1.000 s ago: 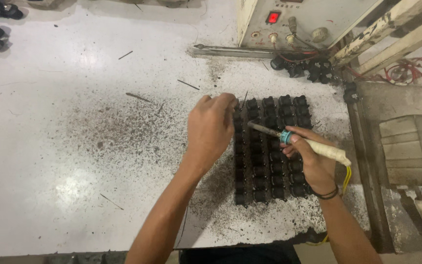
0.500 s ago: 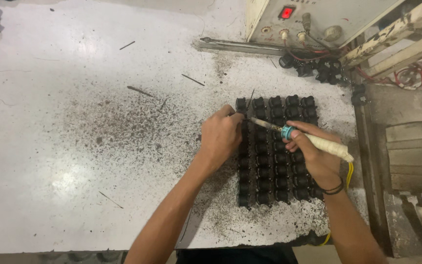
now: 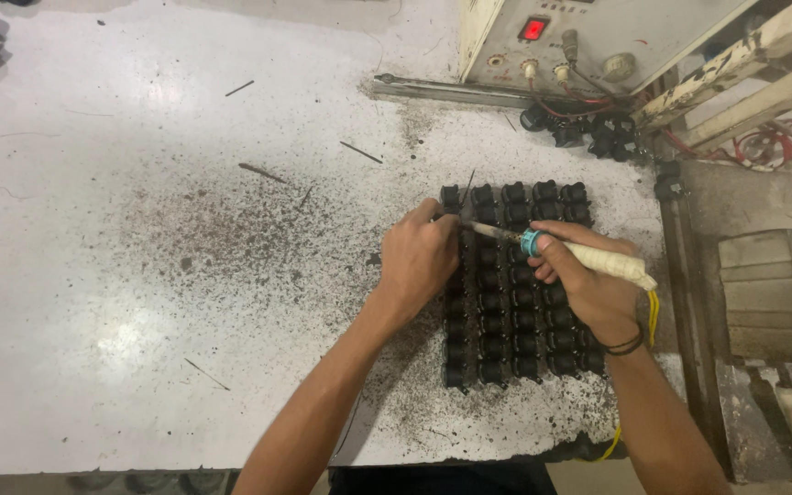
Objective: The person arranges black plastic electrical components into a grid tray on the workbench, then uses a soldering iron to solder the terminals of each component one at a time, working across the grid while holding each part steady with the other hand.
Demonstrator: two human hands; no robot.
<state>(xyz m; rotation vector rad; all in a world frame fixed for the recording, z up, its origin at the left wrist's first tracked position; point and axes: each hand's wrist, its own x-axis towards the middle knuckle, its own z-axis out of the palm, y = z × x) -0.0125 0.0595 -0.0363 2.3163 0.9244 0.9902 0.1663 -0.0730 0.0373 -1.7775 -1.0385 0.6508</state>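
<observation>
Soldering iron with a cream-wrapped handle and teal collar [image 3: 568,252] lies slanted over the block of small black components [image 3: 515,302], tip toward the upper-left rows. Right hand [image 3: 588,284] grips that handle, fingers closed around it. Left hand [image 3: 422,261] rests curled on the block's left edge, pinching a thin wire [image 3: 466,188]. All sits on the speckled white table [image 3: 139,275]; grey control box with a red light [image 3: 579,37] behind.

Both forearms are bare, no sleeves showing. The left hand [image 3: 419,261] wears nothing at all. The right hand [image 3: 588,284] has a thin dark band [image 3: 623,346] looped round its wrist, with no gloves or rings showing.
</observation>
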